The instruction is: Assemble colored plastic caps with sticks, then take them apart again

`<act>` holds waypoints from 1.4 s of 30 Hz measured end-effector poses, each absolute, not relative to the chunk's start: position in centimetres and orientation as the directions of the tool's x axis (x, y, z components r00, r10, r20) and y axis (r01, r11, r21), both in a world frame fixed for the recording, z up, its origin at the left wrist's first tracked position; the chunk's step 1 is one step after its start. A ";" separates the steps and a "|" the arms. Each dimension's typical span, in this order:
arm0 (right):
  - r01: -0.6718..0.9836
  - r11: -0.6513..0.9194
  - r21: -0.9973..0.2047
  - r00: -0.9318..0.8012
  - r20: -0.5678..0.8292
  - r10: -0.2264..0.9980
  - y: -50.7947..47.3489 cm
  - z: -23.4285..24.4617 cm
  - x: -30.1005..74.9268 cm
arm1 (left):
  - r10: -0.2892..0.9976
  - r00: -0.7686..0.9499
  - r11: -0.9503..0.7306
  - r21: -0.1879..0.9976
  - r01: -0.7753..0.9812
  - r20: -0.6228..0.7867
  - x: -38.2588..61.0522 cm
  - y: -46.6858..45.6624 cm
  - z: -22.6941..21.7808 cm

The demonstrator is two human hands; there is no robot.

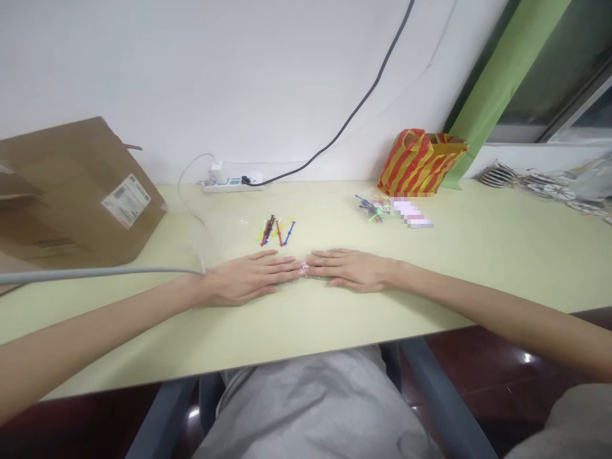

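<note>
Two palms face down on the pale yellow-green worktop (315,319), the left hand (246,277) and right hand (354,270) each with a flat, unclenched grip. Between their fingertips, touched by both, sits a crinkled clear plastic piece (305,270) (its outline is hard to make out). The step seems to be smoothing it; the next move likely calls for light, even pressure. Slim multicoloured plastic sticks (271,230) lie just beyond.

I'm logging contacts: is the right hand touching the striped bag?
Apart. The head view shows pale tabletop between the right hand and the striped bag, which stands farther back.
</note>
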State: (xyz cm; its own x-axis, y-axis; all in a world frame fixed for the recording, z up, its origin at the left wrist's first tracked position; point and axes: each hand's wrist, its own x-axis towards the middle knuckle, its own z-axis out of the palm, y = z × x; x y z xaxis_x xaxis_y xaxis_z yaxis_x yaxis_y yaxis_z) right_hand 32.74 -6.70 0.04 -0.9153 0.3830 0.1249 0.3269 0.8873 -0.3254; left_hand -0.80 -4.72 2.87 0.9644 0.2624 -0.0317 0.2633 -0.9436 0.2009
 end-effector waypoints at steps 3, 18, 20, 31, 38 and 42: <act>0.333 0.884 -0.329 -0.911 0.131 0.392 -6.5 -0.1 32.7 | 0.268 0.961 -0.943 0.188 0.275 -0.064 -0.7 -4.7 2.8; 0.342 0.907 -0.247 -0.921 0.105 0.376 -5.0 -0.2 34.9 | 0.171 0.982 -0.977 0.116 0.180 -0.079 1.3 -1.7 2.6; 0.340 0.912 -0.231 -0.922 0.112 0.372 -4.9 -0.3 34.9 | 0.163 0.983 -0.980 0.099 0.171 -0.086 1.4 -1.7 2.7; 0.387 0.907 -0.164 -0.882 0.219 0.416 -5.4 1.9 35.4 | 0.142 0.989 -0.990 0.016 0.142 0.038 1.8 -2.8 4.0; 0.520 0.725 -0.451 -0.646 0.348 0.679 -4.4 3.7 36.6 | 0.403 0.764 -0.911 0.143 0.387 0.504 -1.4 -2.8 3.5; 0.540 0.678 -0.499 -0.595 0.344 0.727 -4.1 2.8 36.4 | 0.563 0.665 -0.826 0.315 0.467 0.490 -3.3 -2.5 1.2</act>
State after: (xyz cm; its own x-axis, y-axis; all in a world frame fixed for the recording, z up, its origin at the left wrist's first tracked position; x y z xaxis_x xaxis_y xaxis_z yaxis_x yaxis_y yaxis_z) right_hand 36.36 -4.06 2.76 -0.5946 0.7266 0.3442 0.5399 0.6780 -0.4987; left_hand -3.27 -2.51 1.21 0.6654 0.5632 0.4900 0.4674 -0.8261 0.3149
